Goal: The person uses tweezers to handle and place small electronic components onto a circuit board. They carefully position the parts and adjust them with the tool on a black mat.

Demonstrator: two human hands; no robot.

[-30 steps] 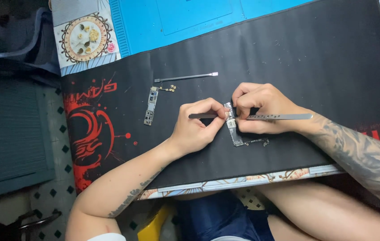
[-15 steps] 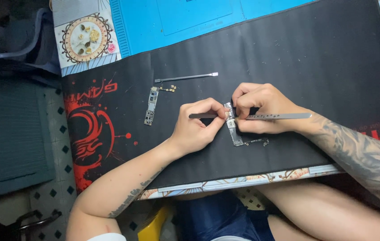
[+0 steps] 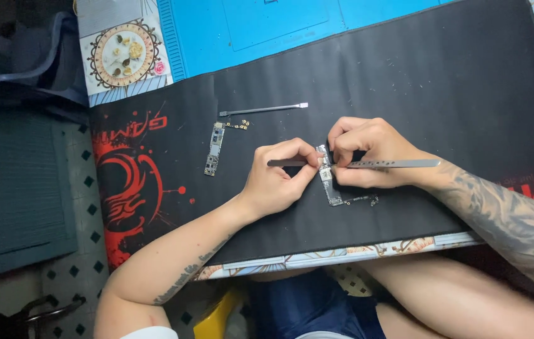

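Head view: narrow circuit board (image 3: 328, 185), small flex cable attached.

Matt cloth mat (image 3: 405, 81), shiny metal tweezers (image 3: 399, 164)

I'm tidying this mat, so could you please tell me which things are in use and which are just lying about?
In use:
- left hand with a thin metal tool
- right hand with tweezers
- circuit board between them

Lying about:
- second circuit board
- metal spudger
- round parts dish

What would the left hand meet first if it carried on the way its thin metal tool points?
Almost at once the small circuit board at the tool's tip, then the right hand pinching tweezers just beyond it.
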